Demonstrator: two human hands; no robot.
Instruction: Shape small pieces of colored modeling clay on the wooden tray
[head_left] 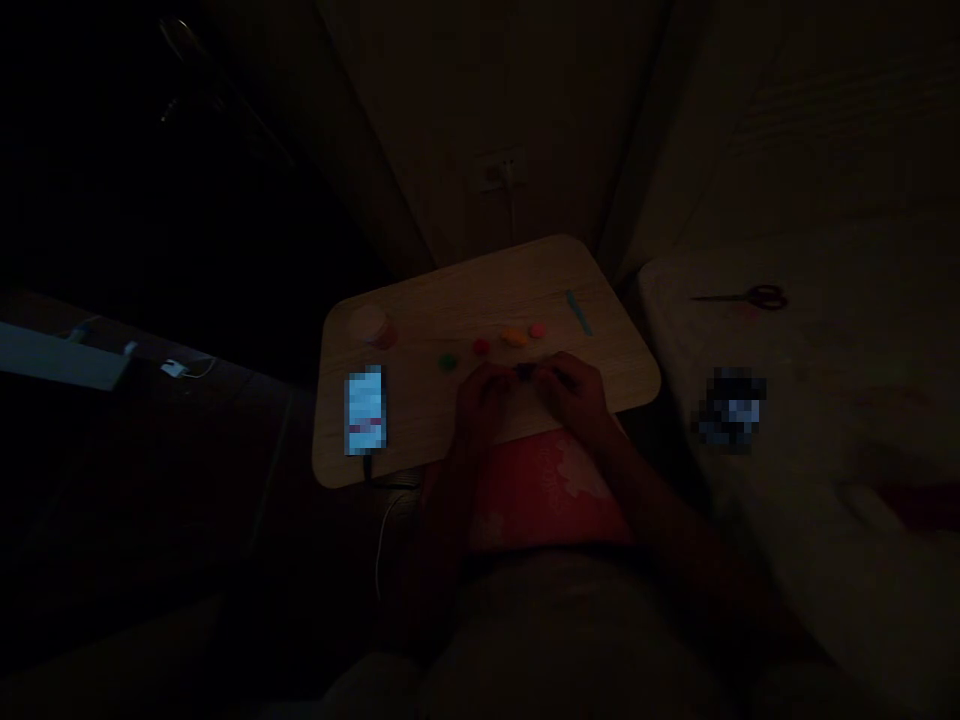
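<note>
In dim light, my left hand (pixel 484 395) and my right hand (pixel 574 388) meet over the near edge of a small wooden table (pixel 427 420). Between their bent fingertips is a small dark lump (pixel 526 371), pinched from both sides; its exact kind is too dark to make out. Just beyond my fingers lie small coloured lumps: a green one (pixel 448 362), a red one (pixel 481 346), an orange one (pixel 514 338) and a pink one (pixel 537 330). A flat blue strip (pixel 579 313) rests farther right.
A lidded jar (pixel 373 327) and a lit phone (pixel 365 410) with a cable stand at the table's left. Scissors (pixel 759 297) and a blurred-out dark object (pixel 731 410) lie on the pale surface to the right. A wall socket (pixel 501 172) holds a plug behind the table.
</note>
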